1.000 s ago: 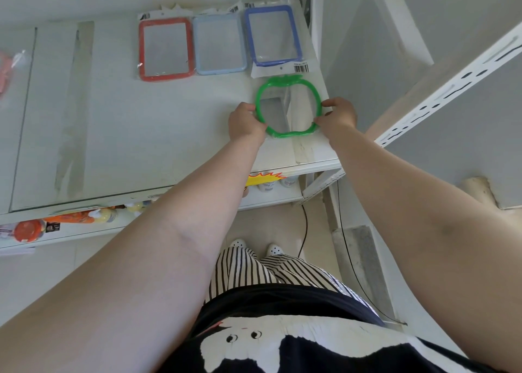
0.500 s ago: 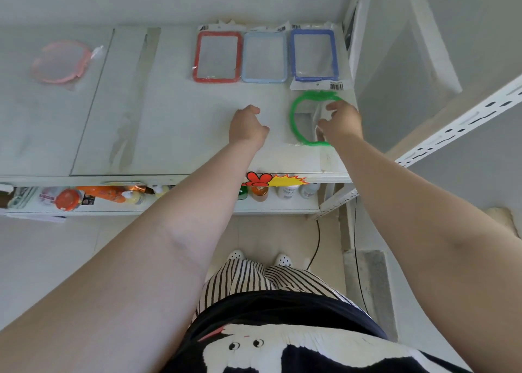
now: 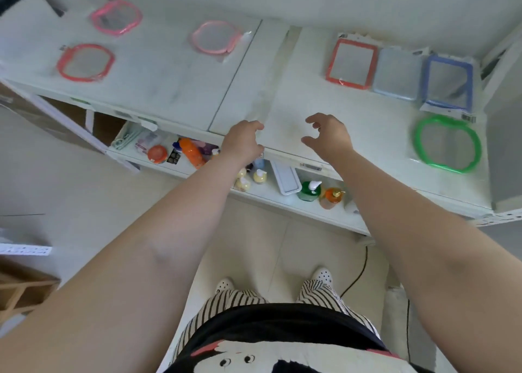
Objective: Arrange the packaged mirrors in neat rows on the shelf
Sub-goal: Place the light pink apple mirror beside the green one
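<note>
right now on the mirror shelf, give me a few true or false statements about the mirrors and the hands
1. The green round mirror lies in front of the blue rectangular mirror. True.
2. The right hand grips the green round mirror. False: it holds nothing and is well apart from it.
3. Three rectangular mirrors sit side by side: the red rectangular mirror, the light blue rectangular mirror and the blue one. True.
4. The left hand holds a pink mirror. False: it is empty, near the front edge of the shelf.
5. All round mirrors are green. False: others are pink and red.
</note>
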Demonstrator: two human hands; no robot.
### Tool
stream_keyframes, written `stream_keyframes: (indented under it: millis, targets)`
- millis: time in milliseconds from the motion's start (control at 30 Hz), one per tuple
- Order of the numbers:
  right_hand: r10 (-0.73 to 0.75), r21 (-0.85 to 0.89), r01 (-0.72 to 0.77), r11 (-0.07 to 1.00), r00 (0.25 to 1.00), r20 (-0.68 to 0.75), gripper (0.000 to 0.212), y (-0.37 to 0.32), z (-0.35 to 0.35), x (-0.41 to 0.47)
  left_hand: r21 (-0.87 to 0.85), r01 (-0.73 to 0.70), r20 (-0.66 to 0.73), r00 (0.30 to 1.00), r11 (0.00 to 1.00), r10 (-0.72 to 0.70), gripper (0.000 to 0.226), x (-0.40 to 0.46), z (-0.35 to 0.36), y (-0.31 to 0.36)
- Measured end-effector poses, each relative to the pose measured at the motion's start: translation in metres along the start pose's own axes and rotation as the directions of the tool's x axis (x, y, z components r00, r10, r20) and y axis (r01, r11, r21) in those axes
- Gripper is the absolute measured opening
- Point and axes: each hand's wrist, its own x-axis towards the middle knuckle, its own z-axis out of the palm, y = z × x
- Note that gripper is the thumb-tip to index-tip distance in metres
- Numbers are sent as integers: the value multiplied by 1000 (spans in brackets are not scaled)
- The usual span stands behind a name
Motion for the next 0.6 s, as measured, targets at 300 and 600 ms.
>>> stream_keyframes:
  millis: [300,600]
  targets:
    - [-109,-56,114,992,990,91,45,-140,113,-9,84,75,-71,995,994,-69,52,-31,-95,-153]
    - [-200,-160,223,962,968,149,48,-220,149,44,73,108,-110,989,991,-100,53,5,-142,-213]
